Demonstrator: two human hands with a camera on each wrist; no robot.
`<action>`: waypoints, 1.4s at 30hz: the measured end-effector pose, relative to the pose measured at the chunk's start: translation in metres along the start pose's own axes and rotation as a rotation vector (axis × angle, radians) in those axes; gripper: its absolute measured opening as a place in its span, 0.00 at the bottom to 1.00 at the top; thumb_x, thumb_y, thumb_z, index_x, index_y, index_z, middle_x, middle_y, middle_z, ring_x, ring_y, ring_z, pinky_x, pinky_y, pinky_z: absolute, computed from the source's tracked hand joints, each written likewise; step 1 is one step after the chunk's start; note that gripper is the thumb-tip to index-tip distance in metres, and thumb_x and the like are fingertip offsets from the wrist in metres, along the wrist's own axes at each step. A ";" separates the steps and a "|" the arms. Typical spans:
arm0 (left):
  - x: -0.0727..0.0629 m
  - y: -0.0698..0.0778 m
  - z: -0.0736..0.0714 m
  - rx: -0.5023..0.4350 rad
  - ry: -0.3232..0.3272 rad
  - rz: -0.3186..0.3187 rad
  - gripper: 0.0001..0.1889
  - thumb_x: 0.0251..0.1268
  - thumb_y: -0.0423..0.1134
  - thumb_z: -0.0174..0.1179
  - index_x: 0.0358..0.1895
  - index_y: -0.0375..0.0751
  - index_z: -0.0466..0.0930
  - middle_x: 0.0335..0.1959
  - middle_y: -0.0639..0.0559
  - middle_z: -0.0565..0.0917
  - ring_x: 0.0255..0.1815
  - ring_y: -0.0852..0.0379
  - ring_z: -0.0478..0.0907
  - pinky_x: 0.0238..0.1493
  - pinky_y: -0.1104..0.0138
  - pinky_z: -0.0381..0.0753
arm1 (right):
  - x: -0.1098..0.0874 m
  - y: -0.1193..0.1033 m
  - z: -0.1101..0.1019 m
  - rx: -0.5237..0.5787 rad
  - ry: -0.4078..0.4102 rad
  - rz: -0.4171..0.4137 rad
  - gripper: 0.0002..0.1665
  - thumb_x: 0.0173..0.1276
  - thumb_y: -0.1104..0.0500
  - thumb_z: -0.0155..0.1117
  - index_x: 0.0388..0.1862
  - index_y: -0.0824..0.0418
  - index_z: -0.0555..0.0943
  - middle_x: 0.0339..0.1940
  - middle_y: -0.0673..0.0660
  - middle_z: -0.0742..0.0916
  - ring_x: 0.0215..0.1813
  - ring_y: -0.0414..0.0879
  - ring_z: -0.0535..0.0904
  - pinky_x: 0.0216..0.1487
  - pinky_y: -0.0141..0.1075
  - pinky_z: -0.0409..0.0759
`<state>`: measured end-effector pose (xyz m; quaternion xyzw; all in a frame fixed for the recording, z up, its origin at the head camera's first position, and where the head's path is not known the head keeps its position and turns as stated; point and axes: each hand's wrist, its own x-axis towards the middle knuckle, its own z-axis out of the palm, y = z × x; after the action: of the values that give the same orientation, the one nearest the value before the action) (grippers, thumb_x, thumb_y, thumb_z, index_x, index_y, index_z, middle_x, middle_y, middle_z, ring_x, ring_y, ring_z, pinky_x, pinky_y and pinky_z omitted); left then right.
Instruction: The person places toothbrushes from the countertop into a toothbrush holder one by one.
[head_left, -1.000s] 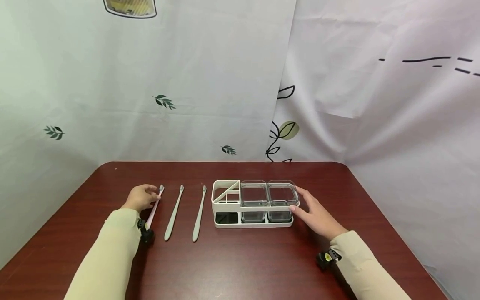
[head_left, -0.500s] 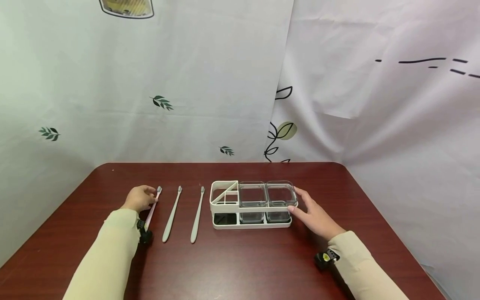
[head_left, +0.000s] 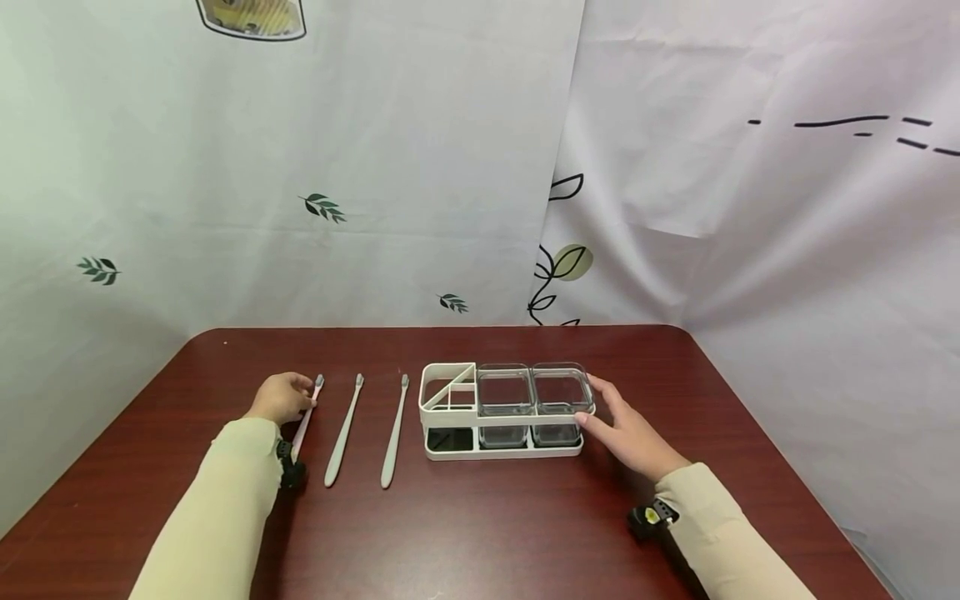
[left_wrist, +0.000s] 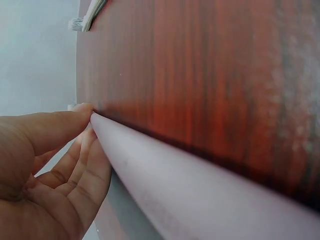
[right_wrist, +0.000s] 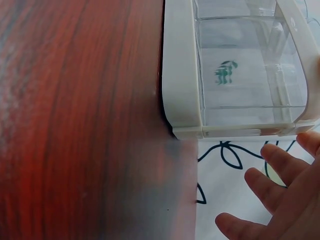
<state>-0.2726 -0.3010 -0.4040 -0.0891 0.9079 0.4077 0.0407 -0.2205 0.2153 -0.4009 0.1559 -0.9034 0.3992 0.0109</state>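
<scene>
Three toothbrushes lie apart on the left half of the dark red table (head_left: 480,533). My left hand (head_left: 281,398) is at the leftmost one, a pink toothbrush (head_left: 302,432). In the left wrist view, thumb and fingers pinch its neck while the thick handle (left_wrist: 190,185) runs toward the camera, low on the tabletop. To its right lie two pale toothbrushes (head_left: 344,437). A white toothbrush holder (head_left: 450,415) with two clear cups (head_left: 506,390) stands in the middle. My right hand (head_left: 633,433) holds its right end, thumb on the upper front rail; the other fingers spread behind.
The holder's left section has a diagonal divider (head_left: 453,386) and small slots. A black pad (head_left: 450,439) shows in its base. A white patterned cloth (head_left: 375,167) hangs behind the table.
The whole head view has shifted slightly. Both hands, the toothbrushes and the holder keep their places on the table.
</scene>
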 end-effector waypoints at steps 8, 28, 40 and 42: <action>0.001 0.007 0.001 0.005 -0.019 -0.010 0.18 0.59 0.22 0.57 0.52 0.15 0.71 0.36 0.34 0.78 0.38 0.43 0.81 0.37 0.56 0.84 | -0.003 -0.001 -0.003 -0.014 -0.004 0.027 0.43 0.70 0.40 0.57 0.76 0.52 0.54 0.72 0.62 0.66 0.69 0.63 0.66 0.64 0.62 0.66; -0.002 0.009 -0.002 0.002 0.012 -0.016 0.14 0.58 0.23 0.58 0.47 0.16 0.75 0.41 0.26 0.78 0.39 0.41 0.81 0.36 0.55 0.85 | -0.002 -0.002 -0.002 -0.012 0.004 0.026 0.42 0.70 0.40 0.57 0.76 0.52 0.54 0.72 0.63 0.66 0.70 0.63 0.65 0.65 0.62 0.64; -0.007 0.021 -0.007 -0.117 0.068 0.013 0.19 0.62 0.27 0.56 0.54 0.18 0.71 0.45 0.27 0.77 0.37 0.49 0.80 0.37 0.58 0.84 | -0.001 -0.001 -0.001 -0.019 0.004 0.040 0.42 0.70 0.40 0.57 0.76 0.52 0.54 0.73 0.63 0.65 0.70 0.63 0.64 0.65 0.62 0.64; -0.009 0.026 -0.007 -0.136 0.079 0.030 0.20 0.62 0.28 0.56 0.55 0.18 0.70 0.47 0.26 0.77 0.39 0.48 0.80 0.39 0.57 0.84 | -0.001 -0.001 0.000 -0.011 0.003 0.043 0.42 0.70 0.40 0.57 0.76 0.52 0.54 0.73 0.63 0.65 0.70 0.63 0.64 0.65 0.62 0.64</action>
<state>-0.2689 -0.2886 -0.3791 -0.0940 0.8802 0.4652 -0.0072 -0.2193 0.2148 -0.4003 0.1357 -0.9088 0.3945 0.0045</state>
